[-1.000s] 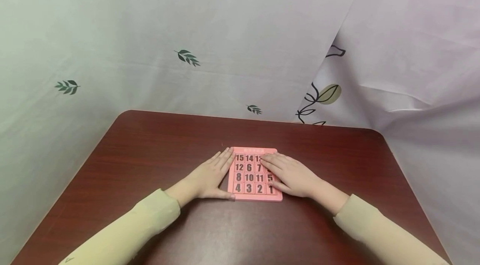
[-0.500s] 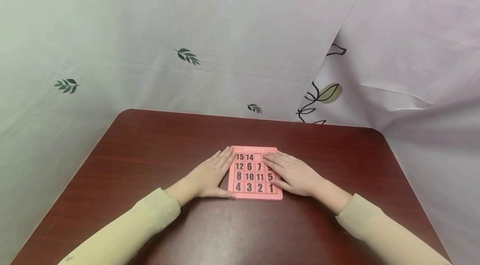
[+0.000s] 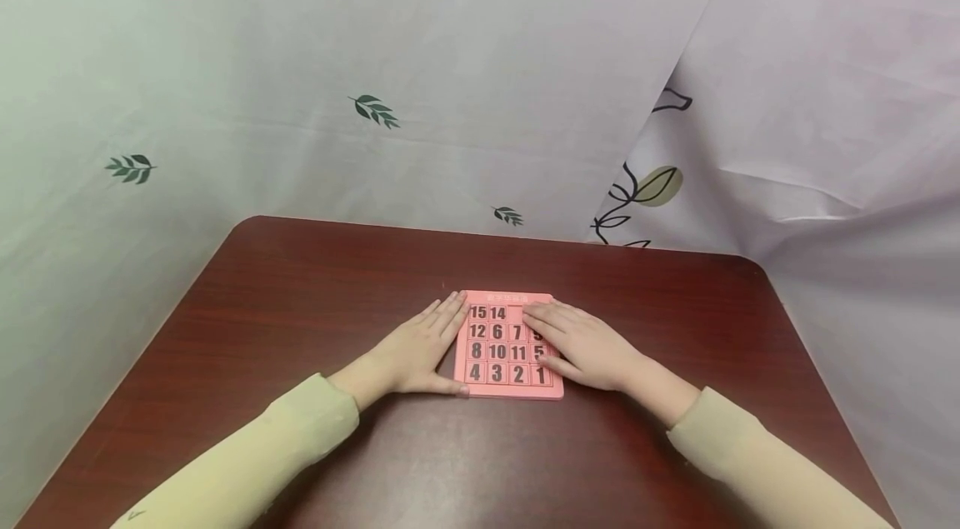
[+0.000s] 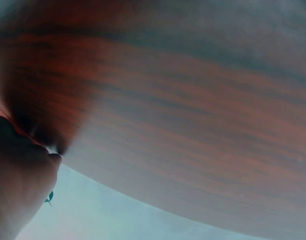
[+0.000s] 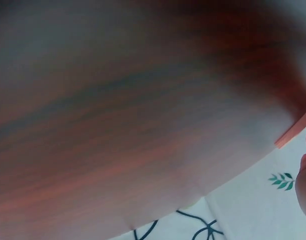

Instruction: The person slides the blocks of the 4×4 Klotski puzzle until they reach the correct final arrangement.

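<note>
A pink sliding number puzzle (image 3: 497, 363) lies flat on the table in the head view. My left hand (image 3: 415, 356) rests along its left edge, fingers straight, with the thumb at the near left corner. The fingers of my right hand (image 3: 588, 348) lie over the right columns, covering the top right slot and part of the 9 tile. In the top row, 15 and 14 show, then a bare slot (image 3: 515, 313). The left wrist view has part of the left hand (image 4: 25, 175); the right wrist view catches the puzzle's edge (image 5: 294, 131) beside some fingers.
The dark red wooden table (image 3: 315, 279) has rounded far corners. Behind it hangs a pale curtain (image 3: 420, 162) with leaf prints, folded at the right (image 3: 810, 204).
The 13 tile has slid right out of the third top slot, which is now bare, and sits hidden under my right fingers. My left hand has stayed in place.
</note>
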`<state>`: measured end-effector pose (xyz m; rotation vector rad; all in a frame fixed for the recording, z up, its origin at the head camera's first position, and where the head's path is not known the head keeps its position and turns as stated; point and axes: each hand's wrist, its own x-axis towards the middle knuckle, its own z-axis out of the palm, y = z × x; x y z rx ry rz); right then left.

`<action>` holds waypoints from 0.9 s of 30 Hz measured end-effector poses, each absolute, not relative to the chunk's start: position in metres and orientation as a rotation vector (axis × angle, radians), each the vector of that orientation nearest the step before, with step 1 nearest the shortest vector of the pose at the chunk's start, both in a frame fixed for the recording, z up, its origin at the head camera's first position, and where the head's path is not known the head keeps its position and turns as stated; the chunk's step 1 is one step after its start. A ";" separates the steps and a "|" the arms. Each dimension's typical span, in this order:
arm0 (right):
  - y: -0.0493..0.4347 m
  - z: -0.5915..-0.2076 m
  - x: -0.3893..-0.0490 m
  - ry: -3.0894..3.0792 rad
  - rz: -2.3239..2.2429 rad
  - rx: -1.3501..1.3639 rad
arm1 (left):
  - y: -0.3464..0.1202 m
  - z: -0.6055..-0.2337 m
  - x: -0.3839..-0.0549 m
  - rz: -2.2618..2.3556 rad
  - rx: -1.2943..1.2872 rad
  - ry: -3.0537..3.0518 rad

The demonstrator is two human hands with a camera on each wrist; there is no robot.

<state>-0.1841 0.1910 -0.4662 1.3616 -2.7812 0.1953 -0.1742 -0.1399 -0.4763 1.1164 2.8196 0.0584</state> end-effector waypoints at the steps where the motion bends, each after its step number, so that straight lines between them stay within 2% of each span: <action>1: 0.188 -0.465 -0.185 -2.785 0.195 1.368 | -0.140 -0.476 -0.174 0.059 1.117 2.820; 14: 0.157 -0.462 -0.192 -2.820 0.123 1.450 | -0.140 -0.475 -0.174 0.072 1.111 2.812; 27: 0.181 -0.465 -0.191 -2.815 0.125 1.398 | -0.140 -0.475 -0.174 0.050 1.113 2.819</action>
